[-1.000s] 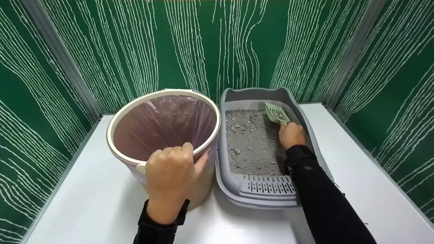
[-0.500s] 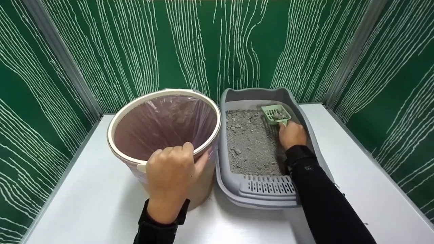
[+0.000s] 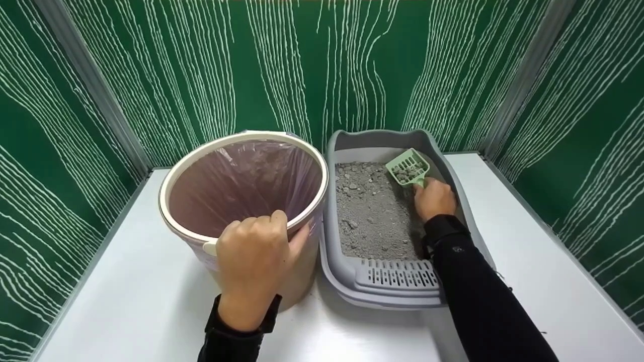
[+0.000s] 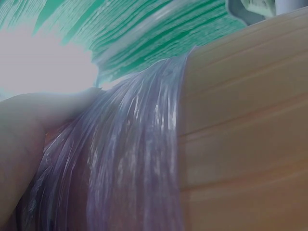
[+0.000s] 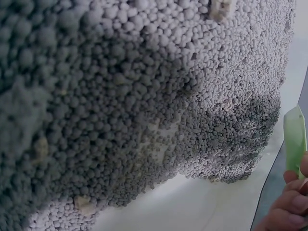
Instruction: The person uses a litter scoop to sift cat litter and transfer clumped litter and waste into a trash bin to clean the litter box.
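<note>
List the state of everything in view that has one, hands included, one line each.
Bin: standing, open at the top.
Bag: spread inside the bin, its edge folded over the outside.
Box: open at the top, holding litter.
Litter: loose, lumpy, unevenly spread.
Scoop: loaded with lumps; whether it touches the litter is unclear.
Left hand: gripping the bin's rim.
Right hand: holding the scoop's handle.

Green back wall (image 3: 312, 65) across top of frame — wavy white lines (image 3: 288, 65) running down it. Matching side panels (image 3: 35, 151) at left and right edges; grey posts (image 3: 93, 85) upper left, upper right. White tabletop (image 3: 115, 271) below — glossy sheen (image 3: 332, 347) bottom centre.
</note>
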### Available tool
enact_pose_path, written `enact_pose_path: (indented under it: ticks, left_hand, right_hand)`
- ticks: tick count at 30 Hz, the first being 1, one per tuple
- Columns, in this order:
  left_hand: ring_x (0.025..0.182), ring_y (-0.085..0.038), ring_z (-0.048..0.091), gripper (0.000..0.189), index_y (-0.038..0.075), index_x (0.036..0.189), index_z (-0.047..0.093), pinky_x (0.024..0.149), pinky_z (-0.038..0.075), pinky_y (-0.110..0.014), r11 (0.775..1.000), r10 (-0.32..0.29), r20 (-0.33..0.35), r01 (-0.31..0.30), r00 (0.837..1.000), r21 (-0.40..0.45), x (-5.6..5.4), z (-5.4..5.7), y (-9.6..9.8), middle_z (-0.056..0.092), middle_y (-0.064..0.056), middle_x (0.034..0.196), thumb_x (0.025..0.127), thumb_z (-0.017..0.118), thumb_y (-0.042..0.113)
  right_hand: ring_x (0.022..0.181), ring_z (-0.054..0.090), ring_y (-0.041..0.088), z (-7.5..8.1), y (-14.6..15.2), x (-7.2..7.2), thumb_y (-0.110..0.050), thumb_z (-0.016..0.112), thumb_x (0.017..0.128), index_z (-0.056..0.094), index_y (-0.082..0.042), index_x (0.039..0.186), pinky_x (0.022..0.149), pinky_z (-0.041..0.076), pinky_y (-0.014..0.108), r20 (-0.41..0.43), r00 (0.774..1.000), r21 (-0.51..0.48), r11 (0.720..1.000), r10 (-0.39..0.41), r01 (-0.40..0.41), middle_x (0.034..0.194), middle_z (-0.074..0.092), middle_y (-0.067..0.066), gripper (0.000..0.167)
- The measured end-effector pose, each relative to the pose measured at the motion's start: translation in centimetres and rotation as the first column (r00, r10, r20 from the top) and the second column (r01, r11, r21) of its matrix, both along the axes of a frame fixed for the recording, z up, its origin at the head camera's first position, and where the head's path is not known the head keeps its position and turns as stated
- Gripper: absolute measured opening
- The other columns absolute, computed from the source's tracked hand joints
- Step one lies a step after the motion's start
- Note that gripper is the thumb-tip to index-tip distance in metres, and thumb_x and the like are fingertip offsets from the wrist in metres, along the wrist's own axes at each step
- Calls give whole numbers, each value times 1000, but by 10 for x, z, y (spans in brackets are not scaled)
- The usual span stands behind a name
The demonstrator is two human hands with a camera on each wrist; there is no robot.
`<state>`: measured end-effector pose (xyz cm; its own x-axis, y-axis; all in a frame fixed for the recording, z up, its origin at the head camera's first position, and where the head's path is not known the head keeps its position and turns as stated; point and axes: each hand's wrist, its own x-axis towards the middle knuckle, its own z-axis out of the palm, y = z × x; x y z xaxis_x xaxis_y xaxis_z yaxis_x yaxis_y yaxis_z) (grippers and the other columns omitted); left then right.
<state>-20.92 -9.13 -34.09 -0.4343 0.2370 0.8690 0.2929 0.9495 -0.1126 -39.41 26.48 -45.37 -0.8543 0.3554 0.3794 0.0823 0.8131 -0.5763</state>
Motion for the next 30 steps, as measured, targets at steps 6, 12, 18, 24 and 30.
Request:
enact_pose_path:
  ticks: [6, 12, 18, 24, 30]
  left_hand:
    - [41, -27, 53, 55, 10, 60, 52, 44, 38, -39, 1000, 0, 7, 0, 1000, 2, 2, 0, -4, 46, -4, 47, 77, 93, 43]
    - [40, -25, 51, 55, 11, 59, 52, 43, 37, -38, 1000, -16, 14, 16, 1000, 11, 1, 1, -1, 44, -2, 47, 79, 92, 44]
    - [39, -24, 49, 56, 12, 59, 50, 43, 36, -38, 1000, -20, 13, 20, 1000, 16, 1, 1, 0, 41, -1, 47, 78, 92, 43]
    - [40, -25, 50, 55, 11, 59, 51, 43, 37, -37, 1000, -23, 31, 23, 999, 9, 1, 1, -1, 42, -1, 47, 79, 92, 42]
    - [40, -26, 51, 56, 10, 59, 51, 43, 37, -38, 1000, -15, 12, 15, 1000, 6, 1, 1, 0, 45, -3, 47, 78, 92, 44]
  right_hand:
    - [105, 68, 57, -1, -5, -3, -22, 65, 105, 73, 11, 113, 90, 50, 67, 27, 999, -4, 1000, 17, -17, 114, 70, 38, 34]
    - [105, 69, 56, 3, -3, -2, -26, 59, 109, 74, 10, 107, 89, 50, 66, 42, 999, -14, 1000, -13, 14, 112, 70, 37, 40]
    - [106, 68, 56, 2, 0, -3, -29, 55, 111, 75, 9, 105, 90, 50, 65, 52, 999, -39, 999, -12, 14, 113, 70, 37, 44]
    - [107, 68, 56, 0, 0, -3, -30, 55, 111, 75, 9, 107, 91, 50, 65, 47, 999, -43, 999, -19, 21, 114, 70, 36, 44]
    - [107, 67, 57, 0, 0, -1, -26, 63, 107, 74, 8, 113, 91, 49, 66, 24, 1000, -3, 1000, -14, 14, 116, 70, 36, 36]
